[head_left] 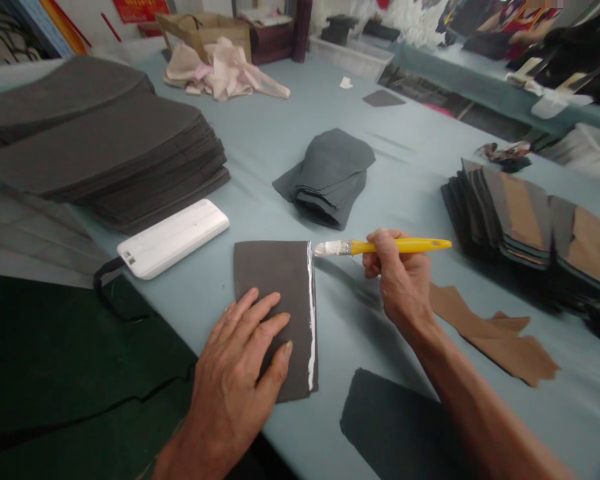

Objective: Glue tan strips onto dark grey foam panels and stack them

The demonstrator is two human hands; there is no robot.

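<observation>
My left hand (245, 357) lies with its fingers spread on a dark grey piece (273, 267) near the table's front edge. A white wet-looking strip (311, 313) runs down the right edge of that piece. My right hand (397, 267) is closed on the yellow handle of a brush (405, 246). The brush's white-coated bristles point left, at the top right corner of the piece; whether they touch it I cannot tell. Another dark piece (395, 420) lies below my right forearm, partly hidden by it.
Dark stacks (115, 147) and a white device (173, 237) with a cord are at the left. A folded dark bundle (330, 173) lies beyond the piece. At the right are brown scraps (500, 340) and layered stacks (515, 220). Another person's hand (530, 33) shows at the back right.
</observation>
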